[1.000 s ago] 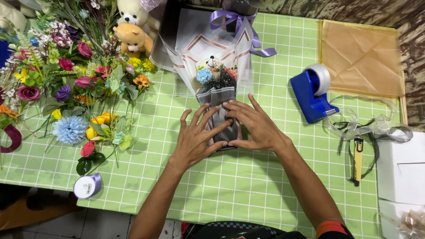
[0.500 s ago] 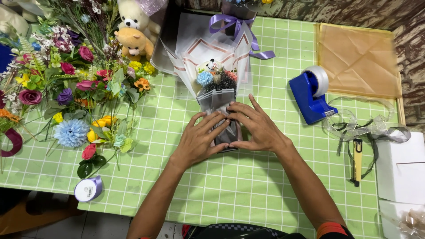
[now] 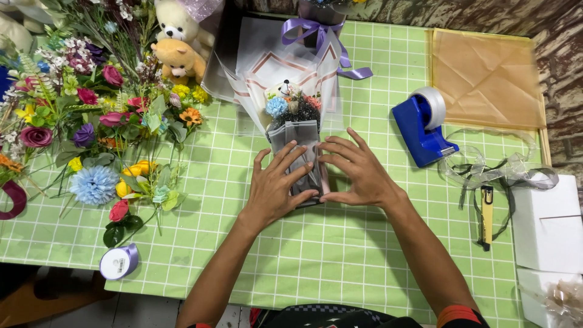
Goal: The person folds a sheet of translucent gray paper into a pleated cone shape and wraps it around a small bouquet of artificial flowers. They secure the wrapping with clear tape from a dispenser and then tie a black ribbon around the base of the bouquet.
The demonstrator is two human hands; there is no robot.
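Bouquet wrapping: lower wrap being pressed flat.
Left hand [image 3: 280, 185] and right hand [image 3: 353, 173], fingers spread, flat on mini bouquet [image 3: 296, 136] mid-table; flowers already sleeved, purple ribbon spool [image 3: 119, 262] untouched.

Bouquet [image 3: 296, 146] mid-table — flowers [image 3: 91, 121] left.

Loose artificial flowers [image 3: 91, 121] crowd the green checked surface [image 3: 340, 261] — a blue tape dispenser [image 3: 423, 127], a lilac ribbon spool [image 3: 119, 262], two teddy bears [image 3: 177, 42].
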